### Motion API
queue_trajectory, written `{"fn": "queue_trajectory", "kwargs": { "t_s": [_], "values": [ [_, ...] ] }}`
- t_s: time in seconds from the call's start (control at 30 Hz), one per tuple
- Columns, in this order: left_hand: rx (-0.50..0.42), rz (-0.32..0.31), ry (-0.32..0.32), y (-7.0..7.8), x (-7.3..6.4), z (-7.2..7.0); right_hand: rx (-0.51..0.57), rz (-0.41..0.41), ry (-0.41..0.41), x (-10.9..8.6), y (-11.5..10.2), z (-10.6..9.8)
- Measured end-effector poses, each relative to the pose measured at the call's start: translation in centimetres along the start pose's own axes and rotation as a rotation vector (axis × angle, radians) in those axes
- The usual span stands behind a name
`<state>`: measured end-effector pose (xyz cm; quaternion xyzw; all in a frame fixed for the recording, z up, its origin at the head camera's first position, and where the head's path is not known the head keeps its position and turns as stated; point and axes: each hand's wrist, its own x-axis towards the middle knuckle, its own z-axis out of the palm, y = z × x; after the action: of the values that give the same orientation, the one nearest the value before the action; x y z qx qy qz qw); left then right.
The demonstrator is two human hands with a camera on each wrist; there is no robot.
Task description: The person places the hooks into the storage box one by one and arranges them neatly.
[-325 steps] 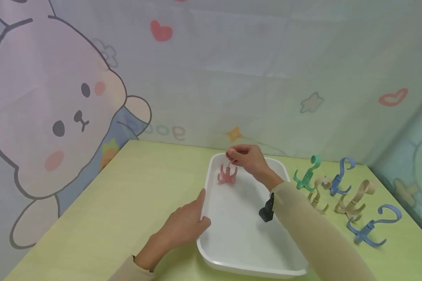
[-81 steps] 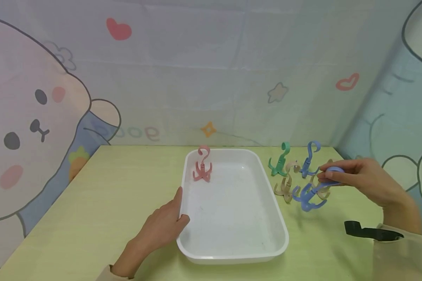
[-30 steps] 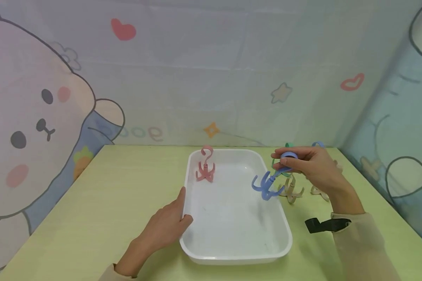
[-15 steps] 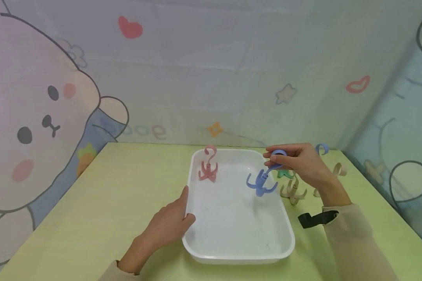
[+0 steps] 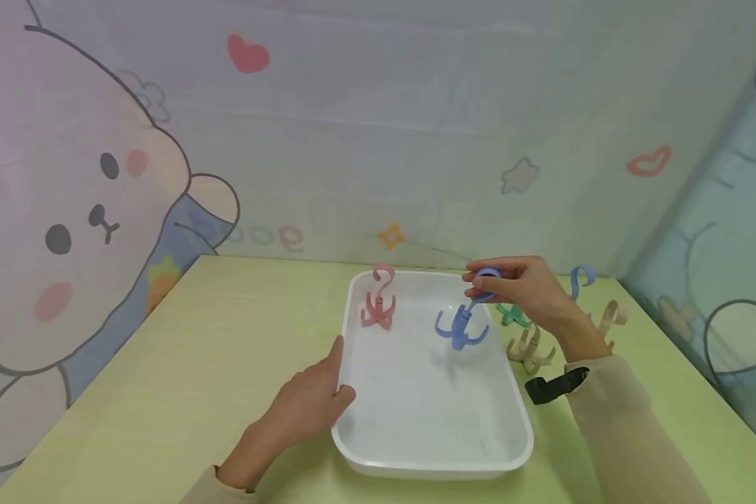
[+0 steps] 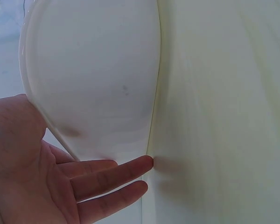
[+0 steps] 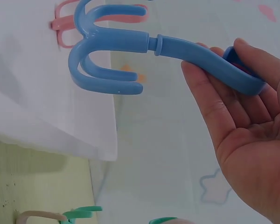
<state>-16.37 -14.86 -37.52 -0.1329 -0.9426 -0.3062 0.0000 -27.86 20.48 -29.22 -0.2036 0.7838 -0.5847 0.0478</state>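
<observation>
My right hand (image 5: 523, 287) pinches the curled top of a blue pronged hanging hook (image 5: 460, 327), its prongs pointing up around a short stem. The hook hangs tilted over the back right part of a white tray (image 5: 428, 463); in the right wrist view the blue hook (image 7: 116, 41) fills the upper middle. A pink hook (image 5: 379, 311) of the same kind stands in the tray's back left corner. My left hand (image 5: 305, 402) holds the tray's left side, thumb over the rim. In the left wrist view its fingers (image 6: 102, 182) lie along the tray's outer wall.
Right of the tray, on the yellow-green table (image 5: 227, 336), stand a green hook (image 5: 513, 315), another blue hook (image 5: 579, 278) and two beige hooks, one beige hook (image 5: 530, 352) close to the tray wall. My right arm partly hides them. A printed cloth (image 5: 378, 140) hangs behind.
Earlier my right hand held the pink hook in the tray's back left, then let it go there. It has since lifted the blue hook from the right and carried it left over the tray.
</observation>
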Motion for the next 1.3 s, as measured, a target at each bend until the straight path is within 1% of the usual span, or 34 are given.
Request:
{"fn": "queue_trajectory", "kwargs": {
  "t_s": [0.27, 0.57, 0.97, 1.17, 1.3],
  "values": [
    [0.003, 0.014, 0.006, -0.1, -0.1, -0.1, 0.04, 0.025, -0.012, 1.0, 0.5, 0.6],
    [-0.001, 0.019, 0.011, 0.0, -0.1, -0.1, -0.021, 0.063, 0.007, 2.3, 0.8, 1.0],
    [-0.009, 0.012, 0.008, 0.2, -0.1, -0.3, -0.012, 0.08, 0.016, 3.9, 1.4, 1.5],
    [-0.007, 0.019, 0.007, 0.2, -0.2, -0.3, -0.034, 0.094, 0.014, 4.5, 1.4, 1.7],
    [-0.009, 0.019, 0.007, 0.1, -0.1, -0.2, -0.068, 0.108, 0.025, 4.9, 1.0, 1.8]
  ]
}}
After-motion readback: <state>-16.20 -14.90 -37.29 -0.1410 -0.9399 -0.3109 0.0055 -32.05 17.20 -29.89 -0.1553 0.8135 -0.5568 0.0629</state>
